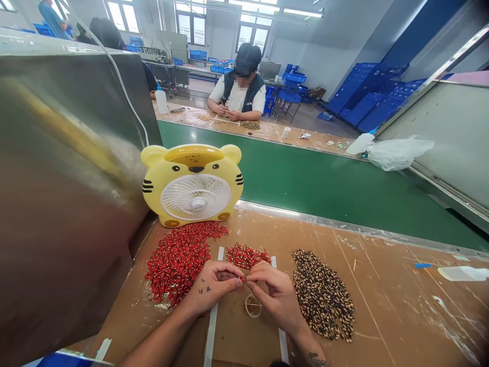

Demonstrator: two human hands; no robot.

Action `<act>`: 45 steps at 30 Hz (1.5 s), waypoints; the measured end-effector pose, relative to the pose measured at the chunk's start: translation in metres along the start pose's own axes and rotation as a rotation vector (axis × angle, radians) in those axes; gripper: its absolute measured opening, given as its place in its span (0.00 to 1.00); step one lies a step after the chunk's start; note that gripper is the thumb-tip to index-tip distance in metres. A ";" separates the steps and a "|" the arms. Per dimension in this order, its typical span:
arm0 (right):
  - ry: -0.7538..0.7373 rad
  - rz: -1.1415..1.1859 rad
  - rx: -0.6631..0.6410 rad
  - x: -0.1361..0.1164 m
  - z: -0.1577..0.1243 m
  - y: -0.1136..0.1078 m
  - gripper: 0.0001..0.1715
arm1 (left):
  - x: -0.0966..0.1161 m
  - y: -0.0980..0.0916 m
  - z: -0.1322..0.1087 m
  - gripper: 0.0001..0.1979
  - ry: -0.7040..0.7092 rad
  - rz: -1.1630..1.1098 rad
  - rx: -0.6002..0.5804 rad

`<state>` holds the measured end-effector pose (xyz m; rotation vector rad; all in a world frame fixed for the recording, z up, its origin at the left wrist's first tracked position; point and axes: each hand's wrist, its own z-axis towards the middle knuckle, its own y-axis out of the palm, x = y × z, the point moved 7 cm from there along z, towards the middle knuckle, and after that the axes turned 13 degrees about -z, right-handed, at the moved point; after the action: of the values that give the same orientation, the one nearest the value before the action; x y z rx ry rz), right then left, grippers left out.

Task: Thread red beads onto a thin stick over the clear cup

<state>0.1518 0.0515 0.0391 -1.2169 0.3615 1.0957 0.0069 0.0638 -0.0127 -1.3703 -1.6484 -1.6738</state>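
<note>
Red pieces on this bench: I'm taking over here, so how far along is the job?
Hard to say exactly. Possibly done: the large red heap and smaller red pile, though neither clearly looks finished. In hand: the left hand and right hand pinch one tiny red piece. Left: the dark speckled heap lies in a full spread.

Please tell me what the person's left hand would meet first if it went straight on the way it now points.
Probably the tiny red bead-shaped piece pinched against the right hand; depth is unclear.
</note>
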 end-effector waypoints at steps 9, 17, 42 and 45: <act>-0.033 -0.052 -0.039 -0.008 0.000 0.002 0.08 | -0.001 -0.002 0.000 0.08 0.016 0.022 0.008; 0.158 0.006 -0.020 0.005 -0.004 0.001 0.07 | 0.018 0.004 -0.004 0.04 0.230 0.242 -0.002; 0.275 0.048 -0.158 0.012 -0.007 0.010 0.08 | 0.026 0.012 -0.016 0.06 0.500 0.655 -0.054; 0.254 0.033 -0.145 0.014 -0.008 0.005 0.07 | 0.026 0.016 -0.012 0.08 0.475 0.694 -0.065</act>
<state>0.1571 0.0513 0.0234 -1.4896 0.5034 1.0106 0.0053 0.0576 0.0197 -1.2424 -0.7389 -1.4673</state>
